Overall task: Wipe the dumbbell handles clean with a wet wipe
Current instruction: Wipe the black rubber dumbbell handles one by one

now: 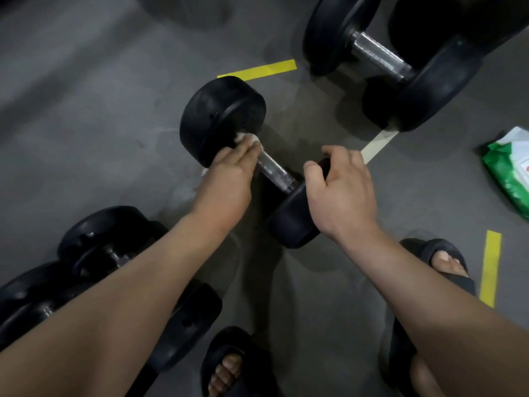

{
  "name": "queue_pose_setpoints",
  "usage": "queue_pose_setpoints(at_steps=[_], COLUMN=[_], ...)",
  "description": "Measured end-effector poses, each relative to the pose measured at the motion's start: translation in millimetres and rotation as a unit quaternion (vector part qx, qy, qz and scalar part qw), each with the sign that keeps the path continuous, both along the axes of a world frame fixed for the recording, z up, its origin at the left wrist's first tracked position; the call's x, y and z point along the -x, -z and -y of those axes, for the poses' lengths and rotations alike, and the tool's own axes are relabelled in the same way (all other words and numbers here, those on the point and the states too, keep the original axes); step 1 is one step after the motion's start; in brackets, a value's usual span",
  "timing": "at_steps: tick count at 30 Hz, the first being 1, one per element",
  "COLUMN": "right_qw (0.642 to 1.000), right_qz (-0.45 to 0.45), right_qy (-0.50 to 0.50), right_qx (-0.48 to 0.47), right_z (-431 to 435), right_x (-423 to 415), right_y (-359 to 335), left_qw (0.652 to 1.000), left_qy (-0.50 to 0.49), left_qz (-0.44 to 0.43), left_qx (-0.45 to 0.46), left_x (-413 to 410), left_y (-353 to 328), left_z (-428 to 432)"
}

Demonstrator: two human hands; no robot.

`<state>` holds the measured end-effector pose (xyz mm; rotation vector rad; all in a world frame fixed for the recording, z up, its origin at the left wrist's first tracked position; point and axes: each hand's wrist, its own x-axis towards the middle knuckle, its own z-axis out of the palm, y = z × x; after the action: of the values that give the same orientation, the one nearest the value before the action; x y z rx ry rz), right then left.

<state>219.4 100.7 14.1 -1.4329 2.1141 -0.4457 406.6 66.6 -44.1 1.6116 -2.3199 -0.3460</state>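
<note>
A black dumbbell lies on the grey floor in the middle of the view, its knurled metal handle running from upper left to lower right. My left hand grips a white wet wipe around the handle's far end, right against the upper weight head. My right hand curls over the top edge of the near weight head and holds it. Most of the wipe is hidden under my fingers.
A bigger dumbbell lies at the upper right. More black dumbbells are stacked at the lower left under my forearm. A green-and-white wipe pack sits at the right edge. My sandalled feet stand close below. Yellow tape strips mark the floor.
</note>
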Motion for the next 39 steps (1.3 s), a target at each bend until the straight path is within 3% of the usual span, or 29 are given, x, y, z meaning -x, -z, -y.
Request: queue_pose_setpoints(at_steps=[4,9,14,20,25,31,37,39], right_qw=[0.999,0.994,0.999,0.998,0.996,0.997,0.997,0.997], right_qz=[0.048,0.089,0.036,0.014,0.028,0.023,0.018,0.017], right_qy=[0.025,0.065,0.031,0.033,0.077,0.078,0.074,0.073], right_qx=[0.000,0.001,0.007,-0.043,-0.037,-0.013,0.004,0.003], right_z=[2,5,4,12,15,9,6,6], right_x=[4,7,3,0,-5,-8,-10,-11], right_y=[1,2,1,-5,-5,-4,-2,-2], left_qw=[0.994,0.998,0.975,0.997,0.984,0.998,0.987,0.993], left_qy=[0.100,0.037,0.217,0.080,0.166,-0.018,0.124,0.073], left_qz=[-0.037,-0.046,0.030,0.004,0.020,0.017,0.003,-0.006], left_qx=[0.014,0.011,-0.022,-0.020,-0.057,-0.060,-0.101,-0.097], left_x=[10,3,21,4,20,-3,12,9], left_y=[0,-11,-29,-16,-21,-26,-24,-24], left_z=[-18,8,-3,14,-13,13,-6,1])
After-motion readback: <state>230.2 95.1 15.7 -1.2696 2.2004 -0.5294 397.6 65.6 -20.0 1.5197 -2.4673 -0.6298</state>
